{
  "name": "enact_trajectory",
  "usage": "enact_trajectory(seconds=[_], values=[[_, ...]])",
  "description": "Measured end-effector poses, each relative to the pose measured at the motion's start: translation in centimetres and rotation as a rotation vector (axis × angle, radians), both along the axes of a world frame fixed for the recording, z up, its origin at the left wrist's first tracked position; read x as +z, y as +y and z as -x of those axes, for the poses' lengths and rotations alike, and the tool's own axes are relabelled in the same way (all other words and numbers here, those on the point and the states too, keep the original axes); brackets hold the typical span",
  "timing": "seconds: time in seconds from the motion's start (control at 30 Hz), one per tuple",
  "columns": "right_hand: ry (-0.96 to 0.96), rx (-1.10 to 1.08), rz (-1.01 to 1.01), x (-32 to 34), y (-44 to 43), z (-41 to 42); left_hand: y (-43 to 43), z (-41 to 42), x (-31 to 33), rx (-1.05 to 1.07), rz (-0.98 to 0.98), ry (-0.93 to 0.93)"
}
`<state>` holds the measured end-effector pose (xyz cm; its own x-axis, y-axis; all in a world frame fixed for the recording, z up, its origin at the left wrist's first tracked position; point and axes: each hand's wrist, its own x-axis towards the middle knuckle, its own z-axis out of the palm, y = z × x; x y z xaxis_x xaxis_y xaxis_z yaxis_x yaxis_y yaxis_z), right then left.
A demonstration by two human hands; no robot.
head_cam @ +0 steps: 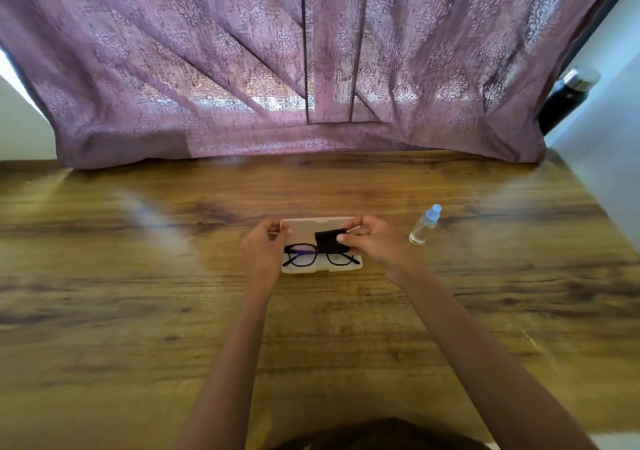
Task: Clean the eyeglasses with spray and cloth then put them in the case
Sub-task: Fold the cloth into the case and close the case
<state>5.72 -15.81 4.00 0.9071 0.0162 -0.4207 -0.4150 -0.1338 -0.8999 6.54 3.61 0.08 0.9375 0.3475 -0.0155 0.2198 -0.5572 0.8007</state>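
Note:
Black-framed eyeglasses [302, 255] lie folded inside an open, translucent white case [320, 267] in the middle of the wooden table. A small black cloth [329, 240] rests over the right lens. My left hand [265, 243] pinches the left end of the raised lid [311, 225]. My right hand [372, 240] grips the lid's right end, with its thumb touching the cloth. A small clear spray bottle [424, 226] with a light blue cap stands to the right of the case, apart from both hands.
The wooden table [138, 311] stretches wide around the case. A purple patterned curtain [294, 68] hangs along the far edge. A dark metal flask [568, 98] stands at the back right, beyond the table corner.

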Motion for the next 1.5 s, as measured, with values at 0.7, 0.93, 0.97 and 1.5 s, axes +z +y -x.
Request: enact_trajectory(seconds=[0.7,0.93,0.97,1.5], values=[[-0.528,0.193,0.644,-2.4,0.8,1.1,-1.9,0.5,-0.8,-0.015,0.071,-0.064],[-0.562,0.295,0.697,-3.6,0.6,0.9,-1.9,0.7,-0.8,-0.010,0.045,-0.109],[-0.570,0.301,0.706,-3.6,0.6,0.9,-1.9,0.7,-0.8,-0.007,0.049,-0.105],[-0.571,-0.029,0.738,-3.5,-1.8,-1.3,-1.1,0.7,-1.4,-0.110,0.154,-0.057]])
